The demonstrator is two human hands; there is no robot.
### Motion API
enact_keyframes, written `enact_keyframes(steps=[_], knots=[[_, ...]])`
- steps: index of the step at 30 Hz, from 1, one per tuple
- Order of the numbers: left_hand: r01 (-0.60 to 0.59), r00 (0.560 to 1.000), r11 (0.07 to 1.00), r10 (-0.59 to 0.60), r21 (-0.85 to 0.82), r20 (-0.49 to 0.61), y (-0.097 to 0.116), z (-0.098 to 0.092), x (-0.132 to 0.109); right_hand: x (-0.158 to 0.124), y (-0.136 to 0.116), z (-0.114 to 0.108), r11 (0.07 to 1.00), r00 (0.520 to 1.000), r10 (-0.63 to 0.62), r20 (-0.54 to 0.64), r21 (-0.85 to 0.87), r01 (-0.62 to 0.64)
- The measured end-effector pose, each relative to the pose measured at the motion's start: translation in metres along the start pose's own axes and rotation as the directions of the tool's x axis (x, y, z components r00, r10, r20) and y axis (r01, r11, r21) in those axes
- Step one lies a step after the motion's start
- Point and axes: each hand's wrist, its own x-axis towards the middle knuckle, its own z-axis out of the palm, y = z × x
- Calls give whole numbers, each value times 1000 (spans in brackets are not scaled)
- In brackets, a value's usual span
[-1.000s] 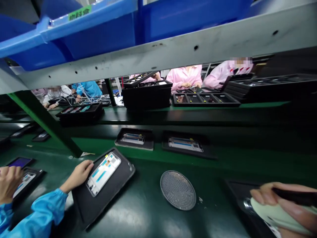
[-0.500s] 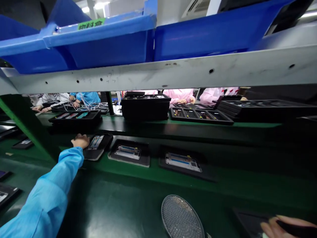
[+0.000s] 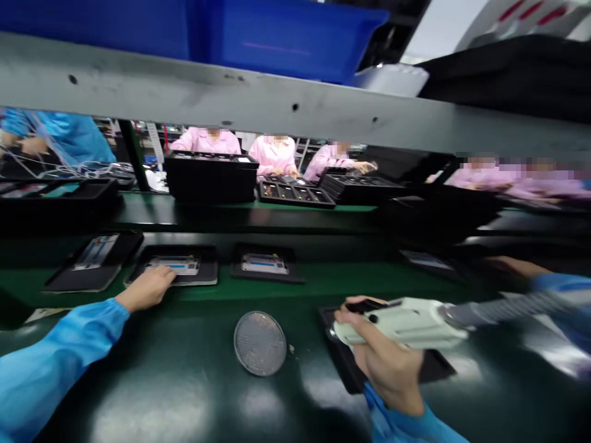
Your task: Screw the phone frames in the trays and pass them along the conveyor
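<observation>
hands: left hand (image 3: 145,289) lies flat, fingers close together, fingertips on the near edge of a phone frame (image 3: 182,266); right hand (image 3: 385,369) wraps firmly around a pale green pistol-grip tool (image 3: 406,323), with the fingers curled under its body.
left side: the phone frame has a white edge and blue strips and lies in a black tray (image 3: 209,271), close to the bench's front edge.
right side: the tool's nose points left, over a second black tray (image 3: 434,366); what lies in that tray is hidden behind the hand. a ribbed grey hose (image 3: 508,307) runs from the tool's rear toward the right.
between the hands: a round perforated metal disc (image 3: 259,343) lies flat on the dark green bench mat (image 3: 138,381).
along the bench: a tilted tray with another phone frame (image 3: 96,253) sits left of the left hand, and a further framed tray (image 3: 265,264) sits to its right.
nearby: a co-worker's hand (image 3: 512,266) in a blue sleeve reaches in at far right.
beyond: a grey steel beam (image 3: 184,86) carries blue bins (image 3: 277,37); past it, stacked black trays (image 3: 210,175) stand before co-workers in pink smocks (image 3: 274,154).
</observation>
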Motion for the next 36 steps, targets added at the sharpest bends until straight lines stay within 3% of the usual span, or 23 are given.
enact_keyframes(steps=[2,4,6,8,11,14,20,24,26,31,36], knots=[[-46,998,999,46,-10,-40,19,-9,-30,-3,-7,4,999,999,34,11,19,-34],[-92,994,995,90,-37,-65,51,-18,-72,-7,-12,5,996,997,75,28,44,-76],[-142,986,987,134,-74,-98,95,-25,-113,-12,-15,6,991,993,114,44,60,-116],[-215,958,970,186,-115,-218,144,-29,-142,-18,-18,8,987,988,143,54,65,-146],[-249,939,958,202,-142,-278,208,-28,-153,-27,-17,15,982,981,173,85,68,-179],[-263,934,954,215,-142,-286,245,-22,-146,-38,-11,30,975,968,202,152,58,-213],[-280,926,943,217,-178,-309,279,-1,-153,-64,13,63,955,910,279,306,14,-297],[-357,881,924,284,-138,-379,298,15,-160,-74,24,70,940,876,319,362,-6,-340],[-378,880,920,322,-104,-350,299,17,-161,-76,26,71,936,868,329,372,-10,-351],[-327,934,937,301,-119,-193,285,7,-159,-79,27,70,929,862,351,366,-18,-370],[-321,939,930,287,-178,-191,276,-8,-147,-80,30,69,929,864,350,362,-13,-371]])
